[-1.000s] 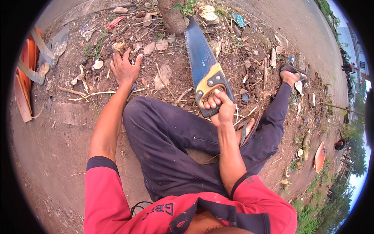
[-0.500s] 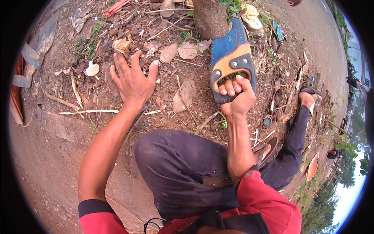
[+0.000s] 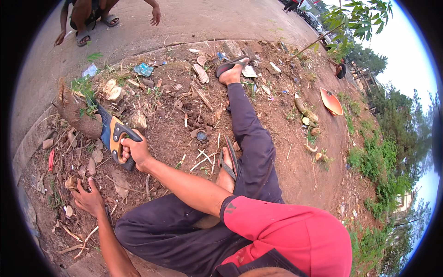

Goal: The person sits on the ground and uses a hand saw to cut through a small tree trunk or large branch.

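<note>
My right hand [image 3: 136,150] is wrapped round the wood-and-black handle of a hand saw [image 3: 116,130] with a blue blade. The blade lies against the base of a tree trunk [image 3: 78,113], and its far end is hidden there. Nearer to me, my left hand [image 3: 89,199] rests on the littered soil with its fingers spread and holds nothing. A crumpled dry leaf [image 3: 70,183] lies by its fingertips. A flat brown leaf [image 3: 121,183] is between my two hands.
My legs in dark trousers [image 3: 251,134] stretch across the soil. Another person crouches on the path, a hand [image 3: 156,15] hanging down. Cut branch pieces [image 3: 308,115] and an orange dish-like object [image 3: 331,102] lie to the right. Green shrubs [image 3: 378,171] stand beyond.
My view has swung to the right, so trunk, saw and hands now appear farther left. The crouching person has come into view. My right hand still grips the saw.
</note>
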Available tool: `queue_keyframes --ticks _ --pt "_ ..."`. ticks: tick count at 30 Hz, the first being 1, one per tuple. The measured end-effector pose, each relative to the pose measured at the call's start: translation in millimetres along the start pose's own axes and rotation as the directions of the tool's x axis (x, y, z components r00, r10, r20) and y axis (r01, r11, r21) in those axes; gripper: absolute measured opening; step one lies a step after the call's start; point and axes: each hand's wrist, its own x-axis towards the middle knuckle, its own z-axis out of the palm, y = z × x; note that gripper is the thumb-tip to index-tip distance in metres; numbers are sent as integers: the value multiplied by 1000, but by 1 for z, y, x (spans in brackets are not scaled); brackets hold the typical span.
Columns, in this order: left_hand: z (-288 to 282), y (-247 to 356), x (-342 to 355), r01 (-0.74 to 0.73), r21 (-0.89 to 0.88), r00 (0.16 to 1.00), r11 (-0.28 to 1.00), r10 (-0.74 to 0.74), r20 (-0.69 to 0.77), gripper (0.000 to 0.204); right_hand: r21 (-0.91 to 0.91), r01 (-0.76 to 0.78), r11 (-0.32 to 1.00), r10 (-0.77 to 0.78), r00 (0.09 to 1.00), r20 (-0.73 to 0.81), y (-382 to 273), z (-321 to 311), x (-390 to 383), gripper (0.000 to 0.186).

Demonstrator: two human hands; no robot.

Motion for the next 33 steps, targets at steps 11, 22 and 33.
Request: queue_keyframes --ticks 11,22,33 --pt "-21 5 -6 29 33 999 999 -27 -44 59 -70 7 997 -3 998 59 -20 4 -9 12" --pt "-4 20 -6 -22 21 992 1000 25 -120 60 -104 21 994 -12 996 85 -51 -11 -12 14" --pt "-2 19 -8 -49 30 989 998 52 -138 59 -82 52 995 -46 996 72 -48 -18 -7 16"
